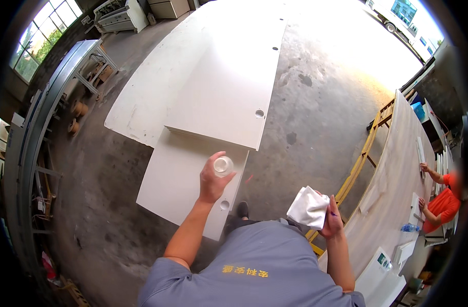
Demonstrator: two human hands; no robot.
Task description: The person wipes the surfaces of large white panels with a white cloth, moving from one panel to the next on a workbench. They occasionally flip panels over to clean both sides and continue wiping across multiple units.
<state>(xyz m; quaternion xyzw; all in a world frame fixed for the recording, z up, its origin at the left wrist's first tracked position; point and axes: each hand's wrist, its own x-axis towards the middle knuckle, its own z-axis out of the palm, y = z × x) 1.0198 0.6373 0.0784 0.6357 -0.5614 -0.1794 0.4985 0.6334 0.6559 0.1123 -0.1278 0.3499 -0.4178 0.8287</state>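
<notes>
- Well, I count one round clear container, one white cloth and two bare hands.
- White boards lie ahead: the upper stack shows three holes along its right side, the lower board one.
- The container appears over the lower board, round end facing up; seen end-on, its long axis is hard to judge, and I can't tell whether it touches the board.
- The cloth, bunched and roughly square, is right of the boards, without a clear long axis.
- The left hand is half curled, thumb and fingers around the container.
- The right hand is partly closed, gripping the cloth's right edge.
</notes>
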